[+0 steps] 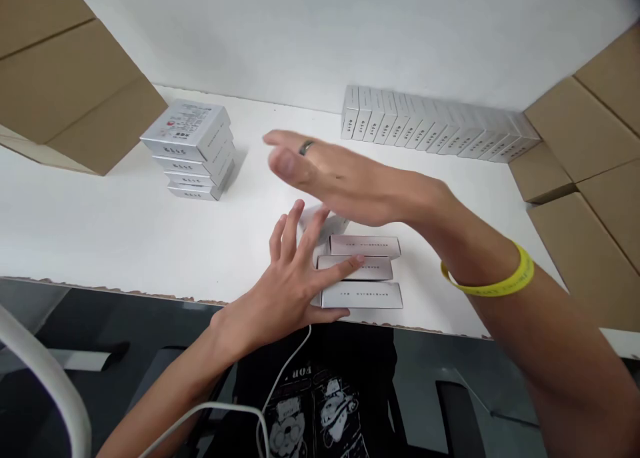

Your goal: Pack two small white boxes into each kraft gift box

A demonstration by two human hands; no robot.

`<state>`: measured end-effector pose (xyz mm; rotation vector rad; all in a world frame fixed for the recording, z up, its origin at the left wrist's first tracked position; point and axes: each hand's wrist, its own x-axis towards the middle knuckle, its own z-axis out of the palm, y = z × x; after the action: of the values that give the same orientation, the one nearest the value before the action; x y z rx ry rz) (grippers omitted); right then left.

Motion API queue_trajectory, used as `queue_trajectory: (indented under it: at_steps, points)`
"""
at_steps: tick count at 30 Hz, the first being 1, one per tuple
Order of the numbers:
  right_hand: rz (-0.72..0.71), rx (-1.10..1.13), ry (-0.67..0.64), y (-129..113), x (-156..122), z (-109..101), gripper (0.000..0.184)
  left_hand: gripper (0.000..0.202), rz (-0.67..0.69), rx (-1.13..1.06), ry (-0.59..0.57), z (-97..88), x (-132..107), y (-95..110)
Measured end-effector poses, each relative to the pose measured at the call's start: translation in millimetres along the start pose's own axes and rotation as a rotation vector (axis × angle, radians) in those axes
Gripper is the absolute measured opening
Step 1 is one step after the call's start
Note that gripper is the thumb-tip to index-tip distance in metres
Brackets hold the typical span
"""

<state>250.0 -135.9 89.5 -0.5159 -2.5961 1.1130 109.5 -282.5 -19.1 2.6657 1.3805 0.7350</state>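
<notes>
My left hand (290,281) is spread over the left end of three small white boxes lying in a row near the table's front edge. Its index finger lies across the middle box (380,267), and its thumb is by the front side of the nearest box (367,295). The far box (370,246) lies just behind. Another whitish box (330,223), blurred and partly hidden, is beyond my left fingertips. Above it I hold my right hand (340,177), fingers stretched out and nothing visible in it. A ring and a yellow wristband are on that arm.
A stack of several white boxes (185,135) stands at the left beside a cardboard carton (75,91). A long row of upright white boxes (415,123) runs along the wall. Brown cartons (590,225) stand at the right. A white cable (220,407) hangs below the table edge.
</notes>
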Motion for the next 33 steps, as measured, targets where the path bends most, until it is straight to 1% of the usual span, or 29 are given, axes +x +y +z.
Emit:
queue_trajectory:
  at_steps: [1,3,5,7,9,11,15,18,20,23,26,28,30,32,33]
  points:
    - [0.034,-0.037,0.007,1,-7,-4,0.086,0.085,0.0,-0.011,-0.008,-0.2,0,0]
    - [0.137,-0.072,0.012,10,-25,-10,0.081,0.082,0.009,-0.04,-0.023,-0.3,1,0]
    - [0.261,-0.056,0.019,27,-43,-14,0.079,0.078,0.016,-0.068,-0.024,-0.3,2,-1]
    - [0.341,-0.055,-0.011,46,-56,-16,0.073,0.076,0.02,-0.091,-0.022,-0.3,2,-1]
    - [0.369,-0.046,-0.065,60,-63,-17,0.065,0.076,0.023,-0.103,-0.021,-0.2,2,-2]
    - [0.365,-0.006,-0.11,66,-65,-16,0.059,0.076,0.022,-0.102,-0.023,-0.3,1,-1]
    - [0.333,0.008,-0.17,61,-57,-12,0.055,0.077,0.007,-0.091,-0.032,-0.9,0,1]
    - [0.358,-0.016,-0.162,60,-58,-10,0.049,0.08,-0.012,-0.083,-0.025,-1.4,-1,2]
    - [0.388,-0.052,-0.127,64,-68,-13,0.051,0.082,-0.019,-0.082,-0.023,-1.4,-2,2]
    - [0.475,-0.127,-0.043,72,-95,-20,0.059,0.085,-0.023,-0.098,-0.032,-1.0,-4,1]
    - [0.527,-0.064,-0.004,74,-124,-21,0.06,0.085,-0.024,-0.144,-0.035,0.3,-3,-2]
    - [0.527,0.032,-0.006,72,-139,-15,0.059,0.082,-0.018,-0.192,-0.035,1.3,-2,-3]
    - [0.495,0.113,0.02,71,-152,-4,0.06,0.08,-0.001,-0.246,-0.03,2.5,-1,-5]
    - [0.454,0.187,0.056,71,-163,8,0.071,0.082,0.014,-0.293,-0.023,3.9,0,-6]
    - [0.445,0.231,0.064,72,-168,14,0.08,0.084,0.016,-0.308,-0.023,5.0,0,-6]
